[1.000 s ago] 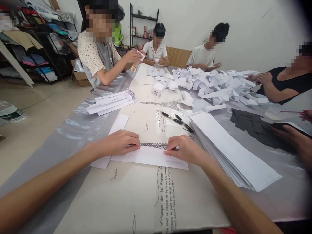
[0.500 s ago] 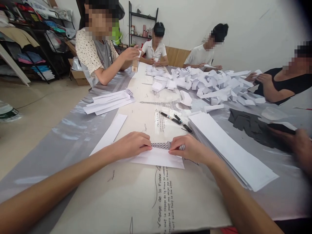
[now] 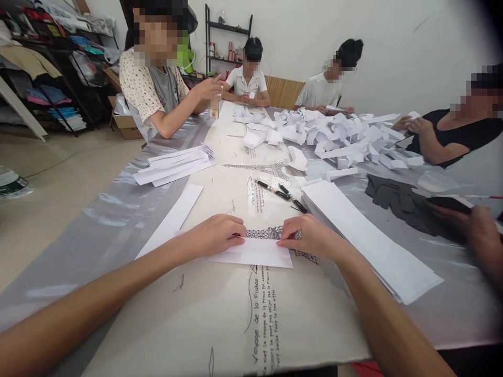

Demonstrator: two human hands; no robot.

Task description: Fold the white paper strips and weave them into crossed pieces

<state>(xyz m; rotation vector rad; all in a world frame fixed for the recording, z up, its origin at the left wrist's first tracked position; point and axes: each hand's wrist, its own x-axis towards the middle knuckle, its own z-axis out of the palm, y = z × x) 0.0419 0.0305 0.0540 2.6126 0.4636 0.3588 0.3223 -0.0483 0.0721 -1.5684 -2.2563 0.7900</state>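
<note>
Left end of held paper strip (image 3: 261, 255) mostly hidden by left hand (image 3: 220, 234) and forearm (image 3: 126, 277). Second strip (image 3: 173, 214) partly covered by same forearm. Co-worker's hand (image 3: 485, 230) blurred, cut off at right edge; dark object (image 3: 448, 202) there, apparently held, too smeared to name. Bottle (image 3: 11, 184) cut off at left edge.

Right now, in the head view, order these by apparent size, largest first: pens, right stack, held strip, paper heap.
1. Right stack, paper heap: too alike to rank; the stack lies nearer.
2. Held strip
3. Pens
</note>
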